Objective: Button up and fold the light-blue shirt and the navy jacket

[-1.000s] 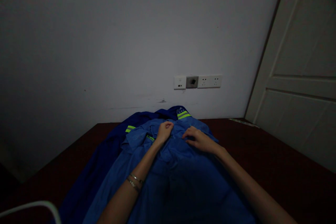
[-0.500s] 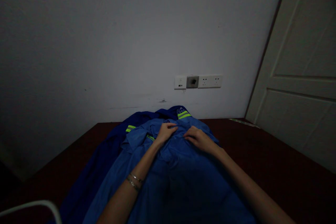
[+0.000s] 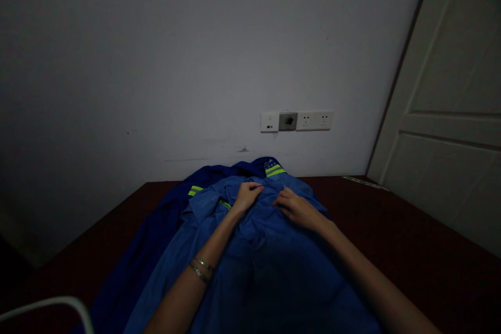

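A rumpled light blue garment (image 3: 250, 271) lies spread in front of me, its folds bunched up at the far end. There, my left hand (image 3: 247, 197) pinches the fabric between thumb and fingers. A short distance to the right, my right hand (image 3: 295, 206) has its curled fingers closed on the same cloth. Whether a button or other small fastener is between the fingers I cannot make out. Underneath, and showing at the left and far side, is a dark blue garment (image 3: 144, 240) with yellow-green and grey reflective bands and a small white print.
The garments rest on a dark red-brown surface (image 3: 364, 219) against a pale wall (image 3: 195, 62). Wall sockets (image 3: 314, 120) sit above the surface. At the right stands a white panelled door (image 3: 450, 177). A white curved bar (image 3: 58, 301) juts in at the lower left.
My right hand's fingers have shifted slightly on the cloth. My left hand stays at nearly the same place, and the garments lie as before.
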Motion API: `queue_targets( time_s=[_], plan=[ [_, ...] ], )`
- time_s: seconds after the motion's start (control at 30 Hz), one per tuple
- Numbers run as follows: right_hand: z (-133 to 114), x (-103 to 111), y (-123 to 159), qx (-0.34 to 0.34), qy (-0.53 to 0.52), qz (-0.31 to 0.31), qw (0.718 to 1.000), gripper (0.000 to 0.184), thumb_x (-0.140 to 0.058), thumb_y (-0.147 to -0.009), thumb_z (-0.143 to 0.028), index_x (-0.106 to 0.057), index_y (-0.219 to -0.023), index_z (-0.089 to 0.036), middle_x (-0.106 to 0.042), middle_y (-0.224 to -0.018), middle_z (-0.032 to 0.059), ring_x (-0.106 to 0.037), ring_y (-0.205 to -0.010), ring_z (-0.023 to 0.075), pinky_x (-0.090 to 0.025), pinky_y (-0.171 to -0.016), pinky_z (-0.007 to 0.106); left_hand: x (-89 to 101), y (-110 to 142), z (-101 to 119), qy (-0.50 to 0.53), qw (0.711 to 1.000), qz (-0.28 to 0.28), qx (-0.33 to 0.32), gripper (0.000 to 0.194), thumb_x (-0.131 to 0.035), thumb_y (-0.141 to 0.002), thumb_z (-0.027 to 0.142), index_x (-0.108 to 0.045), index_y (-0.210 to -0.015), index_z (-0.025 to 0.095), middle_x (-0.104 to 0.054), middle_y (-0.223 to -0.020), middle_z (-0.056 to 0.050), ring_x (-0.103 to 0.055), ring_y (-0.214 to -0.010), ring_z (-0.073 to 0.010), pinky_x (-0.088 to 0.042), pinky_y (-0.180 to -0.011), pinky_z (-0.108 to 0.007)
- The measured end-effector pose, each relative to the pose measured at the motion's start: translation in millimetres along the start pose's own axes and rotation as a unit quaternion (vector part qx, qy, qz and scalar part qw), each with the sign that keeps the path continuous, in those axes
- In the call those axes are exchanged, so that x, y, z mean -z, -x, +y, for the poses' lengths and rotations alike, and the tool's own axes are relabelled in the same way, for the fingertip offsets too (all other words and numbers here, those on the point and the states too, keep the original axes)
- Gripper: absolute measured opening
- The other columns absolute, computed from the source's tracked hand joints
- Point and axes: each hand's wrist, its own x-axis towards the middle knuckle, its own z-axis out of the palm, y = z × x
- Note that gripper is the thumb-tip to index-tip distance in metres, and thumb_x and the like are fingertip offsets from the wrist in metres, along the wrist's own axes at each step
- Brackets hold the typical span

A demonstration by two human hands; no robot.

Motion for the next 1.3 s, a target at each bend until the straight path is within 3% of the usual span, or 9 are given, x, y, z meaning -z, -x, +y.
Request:
queue_targets(
  time_s=[0.43,0.67,0.97,1.3],
  plan=[
    [-3.4,5.0,0.6,-0.037,-0.004,-0.03,0.999,0.02,-0.053,-0.081,-0.018,-0.061,-0.099,-0.022,-0.064,-0.098,0.0048,-0.058,-0.092,0.0185,-0.043,-0.081,0.029,0.3,-1.0,-2.6,-0.042,0.999,-0.007,-0.01,0.021,-0.06,-0.067,0.027,-0.071,-0.075,0.011,-0.068,-0.069,-0.004,-0.056,-0.063,-0.0147,-0.042,-0.06,-0.024],
    [2.5,0.9,0.2,-0.06,-0.027,-0.009,0.998,0.02,-0.05,-0.083,-0.025,-0.066,-0.095,-0.022,-0.069,-0.092,0.005,-0.062,-0.087,0.0196,-0.044,-0.079,0.03,-0.4,0.1,-3.6,-0.032,0.999,-0.001,-0.019,0.023,-0.061,-0.067,0.029,-0.071,-0.077,0.01,-0.068,-0.073,-0.005,-0.057,-0.067,-0.0156,-0.042,-0.063,-0.024],
    [4.7,-5.9,-1.5,-0.079,-0.076,0.034,0.993,0.023,-0.046,-0.086,-0.028,-0.067,-0.092,-0.02,-0.068,-0.094,0.0056,-0.061,-0.087,0.0193,-0.045,-0.08,0.031,-8.1,7.7,-4.9,0.066,0.996,-0.015,0.054,0.023,-0.066,-0.062,0.029,-0.07,-0.076,0.011,-0.067,-0.069,-0.004,-0.056,-0.062,-0.0136,-0.042,-0.061,-0.024],
    [-1.7,-19.1,-2.6,-0.11,-0.068,0.111,0.985,0.016,-0.047,-0.084,-0.024,-0.06,-0.089,-0.018,-0.063,-0.09,0.0061,-0.057,-0.086,0.0185,-0.044,-0.08,0.033,-6.4,19.9,-3.5,0.048,0.997,-0.025,0.05,0.022,-0.064,-0.064,0.03,-0.07,-0.074,0.011,-0.066,-0.067,-0.002,-0.054,-0.061,-0.0123,-0.038,-0.056,-0.021]
  ],
)
